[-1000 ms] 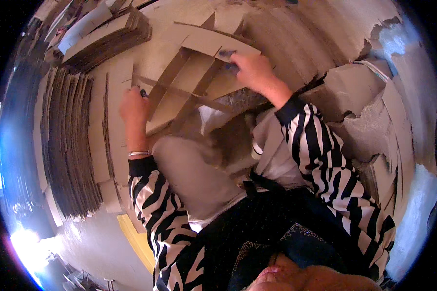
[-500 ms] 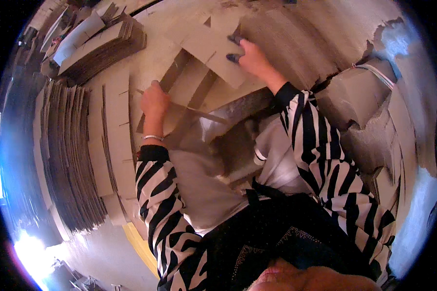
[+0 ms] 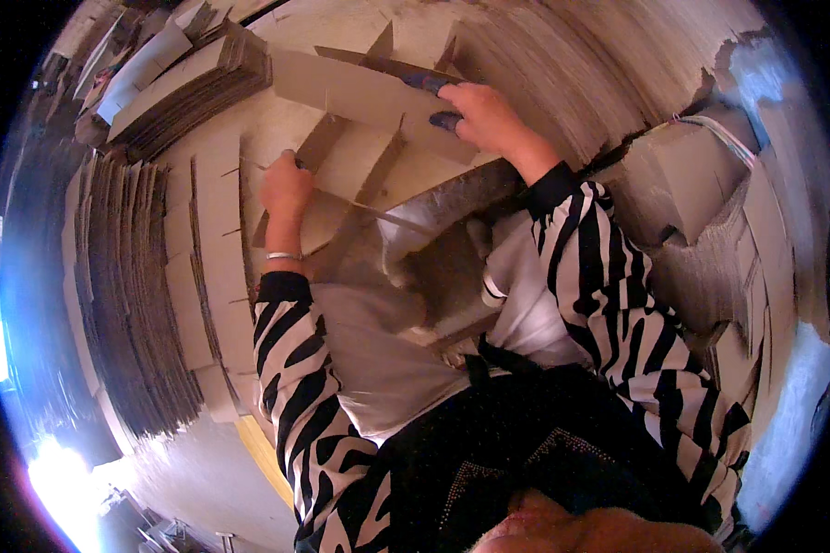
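Note:
My left hand is closed on a slotted cardboard divider, near one end of a partly joined grid of cardboard strips. Cross strips stand on edge and run away from it toward a long cardboard strip. At the right end of that long strip is my right hand, its thumb and forefinger in dark finger covers and pinching the strip's upper edge. Just behind stands another narrow strip, seen nearly edge-on. The fingertips of my left hand are partly hidden.
Stacked cardboard strips stand to the left, with slotted sheets beside them. Another stack lies far left. A broad cardboard pile fills the far right. Bundled cardboard with a pale strap sits by my right arm.
The long strip has swung from lying nearly flat to standing more on edge, and shifted left. My right hand has closed in on it. My left hand has moved slightly left.

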`<state>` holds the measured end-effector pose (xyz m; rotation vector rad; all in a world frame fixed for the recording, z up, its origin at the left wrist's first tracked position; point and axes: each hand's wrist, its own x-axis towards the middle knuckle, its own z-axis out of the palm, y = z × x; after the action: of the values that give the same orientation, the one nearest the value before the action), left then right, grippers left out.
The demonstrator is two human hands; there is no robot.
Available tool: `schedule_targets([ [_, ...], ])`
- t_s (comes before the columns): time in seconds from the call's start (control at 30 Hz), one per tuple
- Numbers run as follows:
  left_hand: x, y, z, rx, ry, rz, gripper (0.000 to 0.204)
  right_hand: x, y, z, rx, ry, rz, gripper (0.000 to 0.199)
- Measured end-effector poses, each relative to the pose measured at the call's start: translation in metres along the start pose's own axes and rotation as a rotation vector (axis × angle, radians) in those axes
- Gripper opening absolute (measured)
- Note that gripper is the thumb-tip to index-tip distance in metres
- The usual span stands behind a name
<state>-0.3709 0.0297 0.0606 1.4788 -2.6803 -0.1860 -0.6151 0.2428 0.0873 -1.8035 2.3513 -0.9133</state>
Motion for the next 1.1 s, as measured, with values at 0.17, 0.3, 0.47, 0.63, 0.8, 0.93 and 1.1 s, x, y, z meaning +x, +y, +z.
schedule_targets([
  [0.17,0.004,0.005,0.002,0.019,0.003,0.023,0.020,-0.002,-0.004,0.015,-0.088,-0.091,-0.029,0.032],
  [0.3,0.005,0.001,0.002,0.033,0.005,0.029,0.019,-0.006,-0.016,0.034,-0.211,-0.230,-0.070,0.029],
  [0.47,0.004,0.000,0.009,-0.002,0.040,0.026,0.023,-0.012,-0.016,0.060,-0.232,-0.312,-0.012,0.027],
  [0.63,-0.016,-0.033,-0.019,-0.163,0.433,0.028,0.035,-0.010,-0.011,0.023,-0.207,0.034,0.121,0.028],
  [0.8,-0.024,-0.010,-0.014,-0.544,-0.282,0.173,0.058,-0.011,-0.004,0.067,0.234,-0.221,0.129,0.032],
  [0.93,-0.069,0.018,0.001,-0.286,-0.309,0.243,0.070,0.010,-0.070,0.115,0.642,-0.388,0.059,0.037],
  [1.1,-0.059,-0.002,-0.026,-0.751,0.028,0.195,0.072,-0.007,-0.033,0.025,0.326,0.092,-0.042,0.031],
])
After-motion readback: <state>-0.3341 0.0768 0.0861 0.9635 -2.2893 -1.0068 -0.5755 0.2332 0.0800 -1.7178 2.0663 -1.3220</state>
